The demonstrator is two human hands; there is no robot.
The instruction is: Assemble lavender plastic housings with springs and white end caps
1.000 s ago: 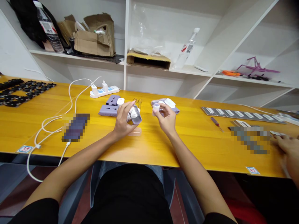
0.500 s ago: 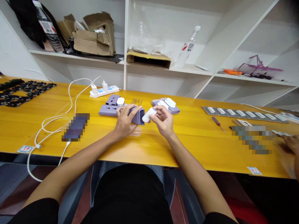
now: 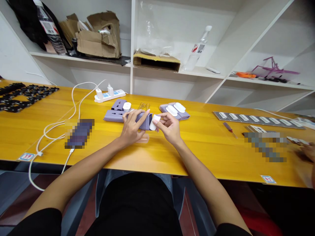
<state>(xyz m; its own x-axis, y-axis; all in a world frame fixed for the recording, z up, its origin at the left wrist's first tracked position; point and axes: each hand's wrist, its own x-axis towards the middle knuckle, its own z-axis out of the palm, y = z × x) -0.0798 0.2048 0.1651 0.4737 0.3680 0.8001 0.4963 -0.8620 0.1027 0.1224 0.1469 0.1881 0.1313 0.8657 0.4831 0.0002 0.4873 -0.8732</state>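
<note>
My left hand is wrapped over a purple plastic casing whose end faces right. Between the thumb and fingers of my right hand is a white oval end cap, up against that end of the casing; whether it sits inside the rim I cannot tell. Left of my hands lie more purple casings with slots, and a white socket piece. Wire springs lie just behind. At back right, two white oval caps rest on purple panels. A translucent strip lies under my left hand.
A white power strip with plugs and cables stands behind left; a blurred phone-like object lies at left. Rightward are a screwdriver, a grey rail with white pieces and another person's hand. Shelves rise behind the table.
My right hand has moved slightly left, bringing the white cap from just off the casing's end up against it. The cap has turned more upright. My left hand keeps its hold.
</note>
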